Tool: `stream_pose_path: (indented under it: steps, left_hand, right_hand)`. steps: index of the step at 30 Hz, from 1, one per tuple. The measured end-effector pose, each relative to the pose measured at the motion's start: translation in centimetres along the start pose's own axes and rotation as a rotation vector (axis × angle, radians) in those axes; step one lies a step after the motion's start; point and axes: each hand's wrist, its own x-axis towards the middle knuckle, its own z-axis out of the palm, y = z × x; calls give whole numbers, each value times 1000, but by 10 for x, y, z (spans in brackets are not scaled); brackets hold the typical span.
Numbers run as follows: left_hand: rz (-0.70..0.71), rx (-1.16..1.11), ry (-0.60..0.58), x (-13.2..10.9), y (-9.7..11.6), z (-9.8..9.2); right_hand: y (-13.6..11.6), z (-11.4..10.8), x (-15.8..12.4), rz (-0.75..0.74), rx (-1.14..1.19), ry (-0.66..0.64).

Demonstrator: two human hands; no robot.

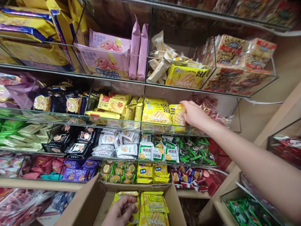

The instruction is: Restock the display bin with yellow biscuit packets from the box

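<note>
My right hand [191, 113] reaches into a clear shelf compartment, its fingers closed on the edge of an upright yellow waffle biscuit packet [178, 117]. Left of that packet, a stack of matching yellow packets [156, 112] fills the same compartment. Below the shelves is an open cardboard box [80, 202] holding more yellow packets [154, 204] in two rows. My left hand [122, 211] is over the box's left row with fingers curled together; whether something is pinched in them is hidden.
Clear dividers [117, 124] and shelf fronts split the rack into snack bins. White-and-green packets [158, 152] lie below the right hand; brown-wrapped snacks [208, 106] are beside it. Pink biscuit packs [105, 58] stand above. A wooden upright [261, 135] borders the right side.
</note>
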Motion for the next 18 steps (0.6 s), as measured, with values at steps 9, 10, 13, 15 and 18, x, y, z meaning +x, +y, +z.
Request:
stream_pose_path:
  steps: [9,10,13,15,18]
  left_hand:
    - [-13,242,-43,-1,0,-9]
    - [-14,273,-52,-1,1,-11]
    - [-10,388,-86,2,2,-16]
    - [1,523,-117,6,1,-22]
    - [-49,784,-205,10,-8,-34]
  right_hand:
    - [-9,13,-2,-124,-408,4]
    - [-7,16,0,-105,-412,-22]
    - [0,24,6,-88,-386,-52]
    - [3,28,7,-75,-347,-48]
    - [5,30,4,-61,-273,-55]
